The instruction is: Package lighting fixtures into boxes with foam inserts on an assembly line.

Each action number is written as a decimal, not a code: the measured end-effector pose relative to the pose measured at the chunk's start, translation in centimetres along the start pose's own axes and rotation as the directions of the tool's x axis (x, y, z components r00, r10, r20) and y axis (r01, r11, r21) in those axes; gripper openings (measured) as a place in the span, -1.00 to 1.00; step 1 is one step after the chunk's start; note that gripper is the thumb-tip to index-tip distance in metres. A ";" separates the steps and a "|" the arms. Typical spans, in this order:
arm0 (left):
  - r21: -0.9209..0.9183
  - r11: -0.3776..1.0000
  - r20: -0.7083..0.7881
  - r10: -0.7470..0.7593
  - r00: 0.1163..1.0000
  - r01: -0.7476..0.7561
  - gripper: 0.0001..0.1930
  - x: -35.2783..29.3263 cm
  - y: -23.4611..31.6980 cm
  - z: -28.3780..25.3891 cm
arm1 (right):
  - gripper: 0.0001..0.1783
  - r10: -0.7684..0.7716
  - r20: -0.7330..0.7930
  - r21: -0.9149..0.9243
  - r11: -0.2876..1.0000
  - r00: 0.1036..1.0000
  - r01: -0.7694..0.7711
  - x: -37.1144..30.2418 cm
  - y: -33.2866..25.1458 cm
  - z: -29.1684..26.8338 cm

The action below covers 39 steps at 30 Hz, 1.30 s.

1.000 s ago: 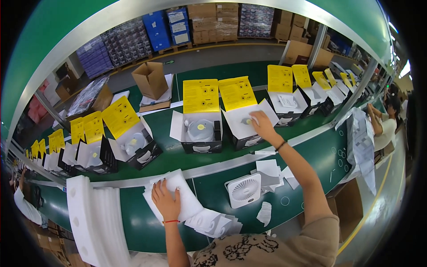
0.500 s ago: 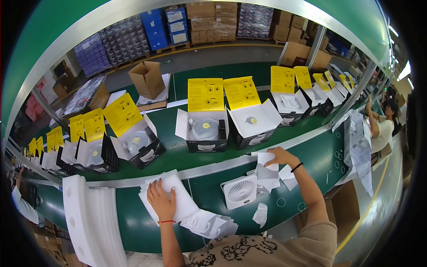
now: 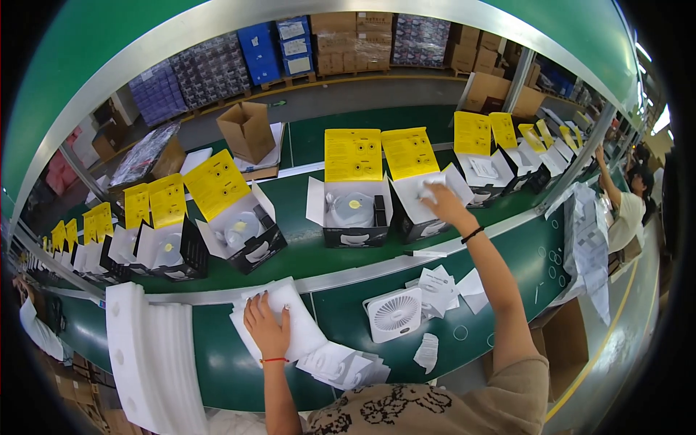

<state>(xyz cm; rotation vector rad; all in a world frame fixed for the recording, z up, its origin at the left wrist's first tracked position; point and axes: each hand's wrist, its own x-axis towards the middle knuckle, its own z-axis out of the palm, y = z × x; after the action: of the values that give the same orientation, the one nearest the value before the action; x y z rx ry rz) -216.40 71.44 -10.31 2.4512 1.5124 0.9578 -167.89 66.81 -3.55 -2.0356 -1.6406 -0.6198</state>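
Both hands touch something: the left hand (image 3: 267,332) lies open on foam sheets (image 3: 303,326), the bent right hand (image 3: 446,204) touches white paper (image 3: 435,178) at a yellow-lidded box (image 3: 425,230), but I can't tell if it grips

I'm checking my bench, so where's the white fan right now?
In the head view, the fan sits just right of centre on the near bench, between the foam under your left hand and the loose papers to its right.
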 end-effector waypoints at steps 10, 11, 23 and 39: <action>0.020 1.000 0.018 -0.014 1.000 0.013 -0.50 -0.2 -2.1 -1.0 | -0.24 0.709 0.367 -0.478 0.700 0.603 -0.531 -0.1 -2.8 4.0; 0.030 0.999 0.015 -0.021 1.000 0.021 -0.51 -0.2 -2.3 -1.2 | -0.24 0.705 0.368 -0.477 0.703 0.607 -0.527 -0.3 -3.1 4.4; -0.045 0.897 0.017 -0.439 0.898 0.439 -0.19 -2.2 -7.9 -5.9 | -0.20 0.684 0.418 -0.375 0.729 0.597 -0.573 1.3 -4.7 2.9; -0.769 0.604 0.194 -0.089 0.977 0.208 -0.31 3.9 -4.4 -10.6 | -0.05 -0.522 0.415 0.856 0.502 0.745 -0.125 0.8 -30.6 -4.3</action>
<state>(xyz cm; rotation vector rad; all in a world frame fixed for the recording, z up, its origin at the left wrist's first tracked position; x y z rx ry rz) -224.50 74.44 -1.85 1.6665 0.9104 1.0820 -198.03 70.71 2.31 -1.2737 -1.9842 0.8635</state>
